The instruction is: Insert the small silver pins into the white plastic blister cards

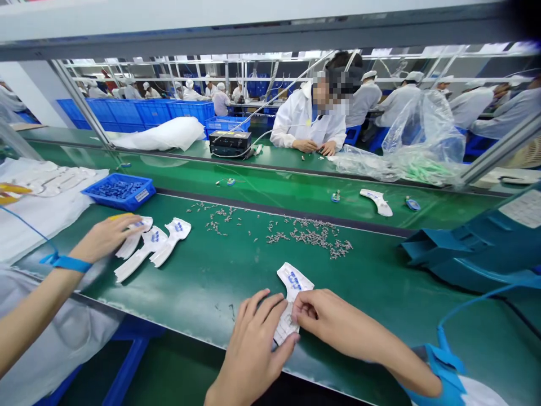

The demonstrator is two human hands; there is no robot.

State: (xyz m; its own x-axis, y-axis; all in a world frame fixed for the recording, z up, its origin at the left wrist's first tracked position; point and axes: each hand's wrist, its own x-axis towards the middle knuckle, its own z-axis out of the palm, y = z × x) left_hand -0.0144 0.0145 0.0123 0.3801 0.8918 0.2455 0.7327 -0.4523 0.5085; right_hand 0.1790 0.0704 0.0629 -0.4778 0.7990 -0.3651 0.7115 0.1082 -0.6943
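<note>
A white, gun-shaped plastic shell half (284, 273) with blue pieces in its upper part lies near the front edge of the green bench. My left hand (256, 338) straddles its lower end, fingers along the left side and thumb at the bottom right, holding it against the bench. From the right, my right hand (338, 318) reaches over the shell's middle with fingertips pinched together. Whatever those fingertips hold is hidden. Many small grey metal parts (315, 234), too small to name surely, are scattered beyond the shell.
At left, a co-worker's hand (105, 234) touches white shells (173, 239) with blue pieces. A blue bin (146, 192) of small blue parts stands behind. Another shell (376, 200) lies on the green strip. A teal object (473, 248) stands right. A co-worker (291, 121) sits opposite.
</note>
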